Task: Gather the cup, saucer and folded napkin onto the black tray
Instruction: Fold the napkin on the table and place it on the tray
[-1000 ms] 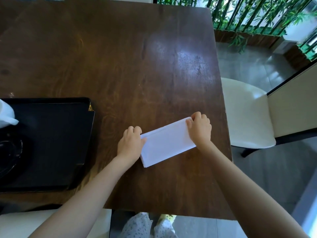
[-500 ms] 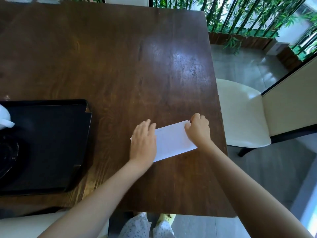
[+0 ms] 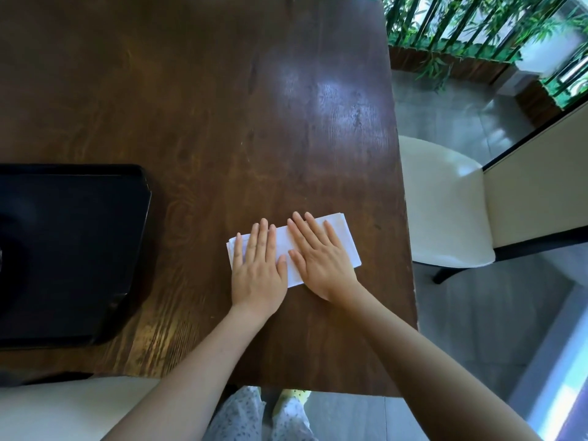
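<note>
A white folded napkin (image 3: 345,239) lies on the dark wooden table (image 3: 222,106) near its right edge. My left hand (image 3: 259,265) rests flat on the napkin's left half, fingers spread. My right hand (image 3: 319,256) lies flat on its middle, palm down. The black tray (image 3: 95,249) sits at the left, a hand's width from the napkin. A dark round shape at the tray's far left edge is barely visible. The cup is out of view.
A cream chair (image 3: 445,202) stands just right of the table, its backrest (image 3: 537,186) further right. Another cream seat (image 3: 63,409) is at the bottom left. Green bamboo stems (image 3: 477,23) fill the top right. My legs (image 3: 254,418) show below the table's near edge.
Both hands went from gripping the napkin's ends to lying flat on top of it. The view shifted left to right, so the white cup on the tray left the frame.
</note>
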Tool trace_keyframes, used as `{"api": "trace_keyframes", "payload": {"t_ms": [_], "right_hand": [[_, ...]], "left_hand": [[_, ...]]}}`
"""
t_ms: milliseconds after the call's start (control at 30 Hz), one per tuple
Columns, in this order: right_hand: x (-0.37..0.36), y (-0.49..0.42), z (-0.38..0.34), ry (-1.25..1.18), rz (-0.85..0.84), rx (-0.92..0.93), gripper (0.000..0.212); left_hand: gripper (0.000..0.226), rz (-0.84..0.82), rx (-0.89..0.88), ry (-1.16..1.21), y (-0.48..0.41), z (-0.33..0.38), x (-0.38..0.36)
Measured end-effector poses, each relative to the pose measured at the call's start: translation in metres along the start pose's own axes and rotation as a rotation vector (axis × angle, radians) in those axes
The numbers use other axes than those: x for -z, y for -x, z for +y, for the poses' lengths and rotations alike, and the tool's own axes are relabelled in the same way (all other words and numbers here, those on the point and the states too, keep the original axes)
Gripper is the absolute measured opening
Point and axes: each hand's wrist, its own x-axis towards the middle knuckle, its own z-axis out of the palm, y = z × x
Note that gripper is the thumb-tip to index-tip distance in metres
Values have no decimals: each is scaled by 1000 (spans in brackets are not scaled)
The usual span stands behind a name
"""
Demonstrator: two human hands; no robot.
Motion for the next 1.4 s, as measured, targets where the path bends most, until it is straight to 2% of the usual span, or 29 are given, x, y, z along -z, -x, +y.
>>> {"api": "trace_keyframes", "payload": {"t_ms": [200, 400, 567, 767, 867, 933, 1033, 1100, 1333, 1400], "right_hand": [[7, 4, 28, 156, 32, -56, 60], [8, 9, 50, 130, 49, -156, 61], [6, 16, 40, 68, 67, -247, 60], [10, 51, 13, 31, 118, -397, 46], [19, 60, 2, 25, 116, -448, 35], [21, 68, -7, 59, 84, -458, 34], [19, 88, -21, 70, 77, -430, 35], [15, 103, -31, 63, 82, -373, 38], [25, 123, -23, 100, 18, 2, 42], [29, 118, -15, 170, 56, 106, 42]], "left_hand": [[67, 15, 67, -19, 4, -12, -6], [70, 32, 60, -16, 4, -13, -8], [69, -31, -89, -16, -12, -30, -3], [66, -157, -432, -180, -44, -59, 20], [67, -69, -459, -274, -46, -51, 34], [63, -9, -387, -268, -33, -31, 33], [57, -119, -177, -41, -8, -4, 22], [56, -166, -134, 17, 0, -3, 12], [58, -118, -393, -76, -13, -27, 1], [58, -115, -422, -84, -16, -30, 1]]}}
